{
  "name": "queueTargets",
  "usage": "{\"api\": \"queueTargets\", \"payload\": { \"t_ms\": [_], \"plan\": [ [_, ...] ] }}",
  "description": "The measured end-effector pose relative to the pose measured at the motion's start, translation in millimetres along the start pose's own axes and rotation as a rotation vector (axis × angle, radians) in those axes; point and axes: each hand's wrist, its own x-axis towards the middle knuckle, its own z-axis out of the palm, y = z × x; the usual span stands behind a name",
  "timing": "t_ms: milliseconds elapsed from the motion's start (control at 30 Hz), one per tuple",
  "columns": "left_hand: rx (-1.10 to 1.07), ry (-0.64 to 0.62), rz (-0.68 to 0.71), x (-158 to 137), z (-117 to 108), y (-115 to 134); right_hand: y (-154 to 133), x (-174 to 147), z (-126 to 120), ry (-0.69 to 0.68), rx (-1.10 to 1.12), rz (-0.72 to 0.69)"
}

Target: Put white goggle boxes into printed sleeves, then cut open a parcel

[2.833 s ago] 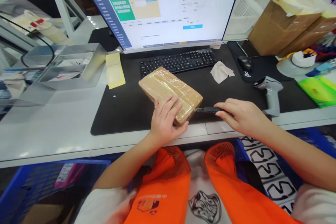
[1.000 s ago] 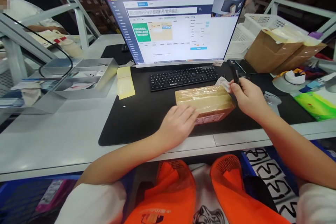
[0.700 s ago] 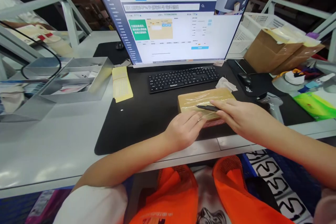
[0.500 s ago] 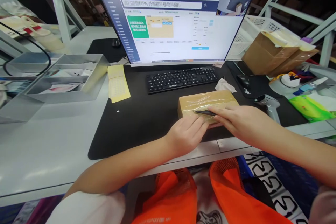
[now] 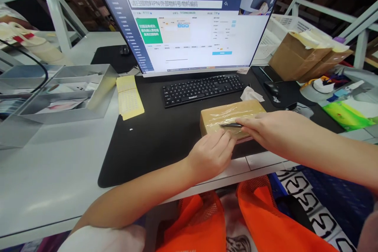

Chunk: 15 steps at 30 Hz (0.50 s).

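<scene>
A small cardboard box wrapped in clear, shiny tape lies near the front edge of the black desk mat. My left hand is closed at the box's near left edge, fingers pressed together against the tape; the fingertips are partly hidden. From the right, my right hand reaches over the box and grips a slim black pointed tool, held nearly flat with its tip on the taped top. Tip and left fingers are close together. Whether the tool is a cutter or tweezers I cannot make out.
Behind the box are a keyboard, a crumpled tissue and a monitor. Yellow label sheets and a grey divided tray sit left. A scanner, mouse, green packet and brown cartons are right.
The view has shifted slightly. Both hands stay at the box, with the black tool nearly unmoved on the tape. My right wrist and forearm are raised a little, now covering more of the scanner.
</scene>
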Motion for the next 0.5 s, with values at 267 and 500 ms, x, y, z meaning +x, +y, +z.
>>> {"api": "queueTargets", "payload": {
  "t_ms": [267, 500],
  "plan": [
    [0.002, -0.008, 0.006, -0.9, -0.4, -0.9, 9.3, -24.9, 11.7, 0.028, -0.077, 0.058],
    [0.0, -0.025, 0.005, -1.8, 0.0, -1.9, 29.5, -47.8, 28.6, 0.067, -0.029, 0.229]
  ]
}}
